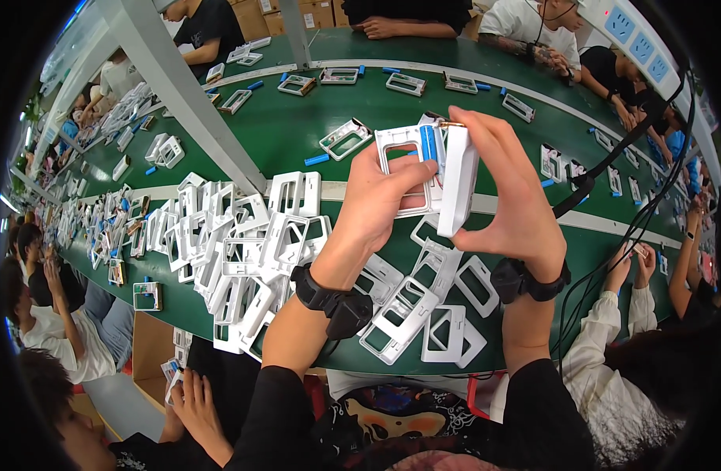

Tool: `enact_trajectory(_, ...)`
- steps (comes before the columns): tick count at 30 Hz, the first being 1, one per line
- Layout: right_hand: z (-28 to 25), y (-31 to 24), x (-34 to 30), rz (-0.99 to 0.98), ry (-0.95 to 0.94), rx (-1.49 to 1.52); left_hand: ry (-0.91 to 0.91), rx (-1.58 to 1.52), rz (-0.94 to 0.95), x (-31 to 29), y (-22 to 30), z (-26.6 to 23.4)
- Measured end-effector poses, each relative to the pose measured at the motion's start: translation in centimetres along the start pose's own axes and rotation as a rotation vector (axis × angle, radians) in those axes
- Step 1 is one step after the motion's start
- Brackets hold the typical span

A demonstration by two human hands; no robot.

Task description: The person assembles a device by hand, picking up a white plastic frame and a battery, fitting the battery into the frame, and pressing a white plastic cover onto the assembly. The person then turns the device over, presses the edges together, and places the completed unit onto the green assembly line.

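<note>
Currently, both hands work above the counter [282, 129], over its near half. The left hand [376, 196] has its fingers clamped on a white frame [399, 140] of hard, smooth plastic with a wide window; its thumb presses a shiny blue cylinder [429, 144] at the frame's right side. The right hand [521, 200] is clamped on a white shell [458, 180], thumb at the lower end and fingers at the upper one. This shell has rounded edges and stands almost upright, just beside the frame; whether they are joined, I cannot tell.

The counter is dark green and flat, crossed by a pale strip [337, 191]. A disordered pile of white frames [227, 259] lies left of the hands, and a smaller group [403, 310] lies at the near edge. A painted metal post [188, 86] rises from the counter. Other people sit along the edges, and cardboard boxes [317, 14] stand beyond the far edge.

Below the near edge, toward the left, an open carton [148, 353] contains white pieces [180, 337].
</note>
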State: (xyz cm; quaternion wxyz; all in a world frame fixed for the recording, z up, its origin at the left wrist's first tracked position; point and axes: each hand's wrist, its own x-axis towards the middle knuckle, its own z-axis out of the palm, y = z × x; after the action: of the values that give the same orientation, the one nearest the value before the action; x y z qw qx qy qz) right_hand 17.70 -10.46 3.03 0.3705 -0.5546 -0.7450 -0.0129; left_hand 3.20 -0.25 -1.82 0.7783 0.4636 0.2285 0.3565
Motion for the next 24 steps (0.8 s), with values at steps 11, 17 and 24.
enact_trajectory(11, 0.9, -1.1, -0.1, -0.022, -0.035, -0.029, -0.029, 0.049, 0.117, -0.1, 0.5, 0.1)
enact_trajectory(17, 1.1, -1.1, -0.1, -0.037, -0.027, -0.032, -0.009, 0.17, 0.192, -0.1, 0.2, 0.4)
enact_trajectory(24, 1.1, -0.6, 0.0, -0.032, 0.025, -0.018, 0.009, 0.176, 0.122, -0.3, 0.5, 0.1)
